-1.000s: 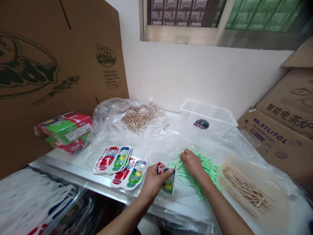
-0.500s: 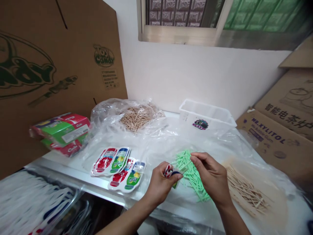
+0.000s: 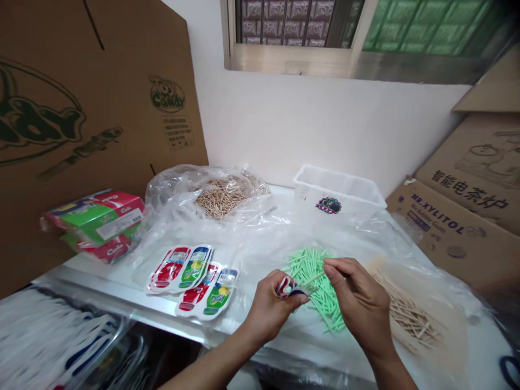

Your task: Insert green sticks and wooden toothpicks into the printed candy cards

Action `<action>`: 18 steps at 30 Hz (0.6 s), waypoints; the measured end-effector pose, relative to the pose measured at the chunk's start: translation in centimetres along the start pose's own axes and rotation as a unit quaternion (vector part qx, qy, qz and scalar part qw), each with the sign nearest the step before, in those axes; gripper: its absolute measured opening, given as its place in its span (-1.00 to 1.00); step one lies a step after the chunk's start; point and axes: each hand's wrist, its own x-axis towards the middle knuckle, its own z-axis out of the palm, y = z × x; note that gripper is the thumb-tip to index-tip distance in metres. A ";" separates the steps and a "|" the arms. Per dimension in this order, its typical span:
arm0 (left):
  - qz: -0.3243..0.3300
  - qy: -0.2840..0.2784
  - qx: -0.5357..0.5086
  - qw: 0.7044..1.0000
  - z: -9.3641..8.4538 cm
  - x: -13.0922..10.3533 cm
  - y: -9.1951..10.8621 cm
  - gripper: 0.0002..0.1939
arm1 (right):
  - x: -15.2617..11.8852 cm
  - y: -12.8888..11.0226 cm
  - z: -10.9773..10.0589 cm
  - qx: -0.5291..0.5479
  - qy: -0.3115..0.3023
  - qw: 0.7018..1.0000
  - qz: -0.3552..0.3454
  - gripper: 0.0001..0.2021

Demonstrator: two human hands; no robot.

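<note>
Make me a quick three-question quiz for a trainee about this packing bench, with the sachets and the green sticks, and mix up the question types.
1. True or false: the left hand holds a small sachet.
2. Multiple choice: what does the right hand pinch, pointed at the sachet's opening? A) a green stick B) a pale stick C) a sticker
3. Fill the gap: the white bin by the wall stands ____ the pile of green sticks, farther from the person.

Key
1. True.
2. B: a thin pale stick runs from the fingertips to the sachet.
3. Behind.
</note>
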 end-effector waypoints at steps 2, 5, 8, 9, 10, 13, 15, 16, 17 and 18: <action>0.017 -0.002 0.017 1.000 0.0 0.0 0.3 -0.76 | -0.1 -0.1 0.1 -0.004 -0.019 1.000 -0.009 -0.87; 0.047 -0.003 0.038 0.998 0.0 0.1 0.6 -0.78 | -0.5 0.0 0.4 -0.010 -0.078 0.996 -0.043 -0.85; 0.060 0.000 0.042 0.997 0.0 0.2 0.6 -0.79 | -1.1 0.4 0.7 -0.051 -0.143 0.986 -0.073 -0.77; 0.060 0.005 0.041 0.997 0.0 0.3 0.7 -0.79 | -1.3 0.5 0.7 -0.063 -0.158 0.983 -0.068 -0.72; 0.060 0.008 0.041 0.997 -0.1 0.4 0.8 -0.79 | -1.5 0.6 0.7 -0.068 -0.169 0.982 -0.053 -0.68; 0.053 -0.029 0.041 0.997 -0.1 0.4 1.3 -0.77 | -2.0 0.8 0.2 -0.047 -0.191 0.980 0.028 -0.71; 0.040 -0.097 0.010 0.994 0.0 0.5 1.7 -0.68 | -2.0 0.9 -0.7 -0.047 -0.177 0.981 0.061 -0.76; 0.028 -0.131 -0.017 0.991 0.0 0.6 1.9 -0.65 | -1.9 1.0 -1.3 -0.054 -0.170 0.982 0.062 -0.77; 0.012 -0.157 -0.043 0.987 0.0 0.7 1.9 -0.64 | -1.7 1.4 -2.2 -0.063 -0.171 0.981 0.058 -0.77; -0.004 -0.174 -0.062 0.983 0.1 0.8 1.9 -0.65 | -1.4 1.9 -3.3 -0.072 -0.183 0.979 0.055 -0.76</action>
